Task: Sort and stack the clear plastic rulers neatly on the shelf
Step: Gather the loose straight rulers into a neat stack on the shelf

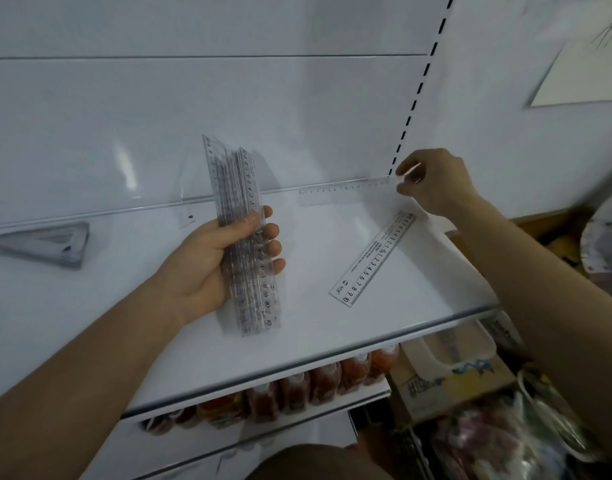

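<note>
Head view of a white shelf (332,327) midway through the sorting. The left hand (207,261) is wrapped around a thick bundle of clear rulers (243,237), thumb across the front and fingers curled behind, holding it lengthwise above the middle of the shelf. The right hand (432,181) pinches the right end of a single clear ruler (346,194) between thumb and fingertips at the far right, where the shelf meets the back panel; whether its far end rests on the shelf or is raised cannot be told, since the plastic is nearly invisible against the white. A loose ruler (373,259) with bold numerals lies diagonally on the shelf, to the right and nearer than the pinched one. At the far left lies a stack of clear triangular set squares (41,244), and just left of the bundle stands another transparent piece, possibly a protractor. Judged from this arrangement, most rulers are already gathered; two remain to join the bundle, and the bundle is not yet set down.
</note>
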The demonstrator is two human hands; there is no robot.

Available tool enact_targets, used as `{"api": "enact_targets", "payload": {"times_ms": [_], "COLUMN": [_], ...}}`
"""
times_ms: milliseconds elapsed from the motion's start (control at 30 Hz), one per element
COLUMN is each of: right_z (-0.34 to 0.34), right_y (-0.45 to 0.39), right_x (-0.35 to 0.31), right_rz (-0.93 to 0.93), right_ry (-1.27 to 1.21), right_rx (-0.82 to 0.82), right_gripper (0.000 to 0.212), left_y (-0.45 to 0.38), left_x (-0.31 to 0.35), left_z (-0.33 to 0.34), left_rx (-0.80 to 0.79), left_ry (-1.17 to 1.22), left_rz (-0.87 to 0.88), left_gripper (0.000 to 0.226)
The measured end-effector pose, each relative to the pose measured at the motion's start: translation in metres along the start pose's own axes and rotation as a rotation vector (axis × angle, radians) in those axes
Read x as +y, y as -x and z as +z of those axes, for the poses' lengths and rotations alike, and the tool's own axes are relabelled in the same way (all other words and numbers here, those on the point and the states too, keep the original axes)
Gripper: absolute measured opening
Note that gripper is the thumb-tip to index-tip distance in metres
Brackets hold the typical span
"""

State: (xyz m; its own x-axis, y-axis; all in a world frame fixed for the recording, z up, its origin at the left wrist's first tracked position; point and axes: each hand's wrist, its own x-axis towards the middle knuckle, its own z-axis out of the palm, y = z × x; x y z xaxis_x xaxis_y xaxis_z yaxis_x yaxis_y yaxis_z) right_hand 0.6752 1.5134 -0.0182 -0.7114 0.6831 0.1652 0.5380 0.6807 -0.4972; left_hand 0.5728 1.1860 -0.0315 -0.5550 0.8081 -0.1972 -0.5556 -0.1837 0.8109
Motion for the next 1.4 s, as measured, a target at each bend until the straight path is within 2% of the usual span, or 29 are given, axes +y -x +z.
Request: {"api": "enact_targets", "payload": {"times_ms": [133, 200, 300, 367, 467, 633, 700, 733, 800, 867, 967, 1033, 1133, 1233, 1300, 1367, 1400], "right_z": [-0.016, -0.016, -0.003, 0.012, 0.038, 0.042, 0.033, 0.029, 0.021, 0.014, 0.005, 0.0, -0.005, -0.014, -0.022, -0.028, -0.029], "right_y": [0.029, 0.048, 0.083, 0.105, 0.121, 0.127, 0.128, 0.125, 0.109, 0.087, 0.064, 0.056, 0.049, 0.046, 0.048, 0.055, 0.059], "right_x": [-0.039, -0.062, -0.094, -0.111, -0.124, -0.122, -0.115, -0.11, -0.092, -0.067, -0.027, -0.008, 0.002, -0.004, -0.018, -0.039, -0.051], "right_rz": [-0.121, -0.209, -0.36, -0.523, -0.732, -0.795, -0.722, -0.637, -0.425, -0.139, 0.183, 0.274, 0.287, 0.208, 0.149, 0.079, 0.044], "right_ry": [-0.442, -0.576, -0.52, -0.4, -0.337, -0.336, -0.332, -0.307, -0.131, 0.156, 0.299, 0.214, 0.145, 0.11, -0.037, -0.264, -0.381], "right_rx": [0.025, 0.086, 0.217, 0.238, 0.127, -0.185, -0.273, -0.256, -0.082, 0.023, -0.134, -0.205, -0.121, 0.08, 0.25, 0.368, 0.377], "right_gripper": [0.017, 0.016, 0.017, 0.017, 0.013, 0.019, 0.028, 0.03, 0.028, 0.044, 0.089, 0.097, 0.076, 0.047, 0.028, 0.026, 0.03], "left_y": [0.002, 0.003, 0.005, 0.005, 0.004, 0.001, -0.002, -0.003, -0.005, -0.003, 0.0, 0.003, 0.005, 0.006, 0.007, 0.007, 0.008], "left_x": [0.001, 0.001, 0.004, 0.007, 0.011, 0.009, 0.007, 0.006, 0.004, 0.0, -0.004, -0.005, -0.006, -0.008, -0.008, -0.007, -0.007], "left_z": [0.001, 0.002, 0.004, 0.006, 0.005, -0.005, -0.008, -0.009, -0.008, -0.005, 0.0, 0.004, 0.008, 0.009, 0.008, 0.007, 0.006], "left_rx": [0.029, 0.03, 0.015, 0.03, 0.069, 0.141, 0.174, 0.175, 0.148, 0.093, 0.018, -0.012, -0.027, -0.025, -0.023, -0.015, -0.012], "left_ry": [0.041, 0.073, 0.112, 0.173, 0.211, 0.262, 0.266, 0.267, 0.283, 0.281, 0.243, 0.219, 0.213, 0.216, 0.218, 0.216, 0.211], "left_rz": [0.036, 0.043, 0.078, 0.115, 0.128, 0.058, 0.052, 0.052, 0.049, 0.033, 0.008, -0.004, -0.024, -0.047, -0.057, -0.057, -0.052], "left_gripper": [0.036, 0.033, 0.025, 0.022, 0.023, 0.009, 0.007, 0.008, 0.004, 0.005, 0.012, 0.018, 0.02, 0.02, 0.02, 0.022, 0.022]}}
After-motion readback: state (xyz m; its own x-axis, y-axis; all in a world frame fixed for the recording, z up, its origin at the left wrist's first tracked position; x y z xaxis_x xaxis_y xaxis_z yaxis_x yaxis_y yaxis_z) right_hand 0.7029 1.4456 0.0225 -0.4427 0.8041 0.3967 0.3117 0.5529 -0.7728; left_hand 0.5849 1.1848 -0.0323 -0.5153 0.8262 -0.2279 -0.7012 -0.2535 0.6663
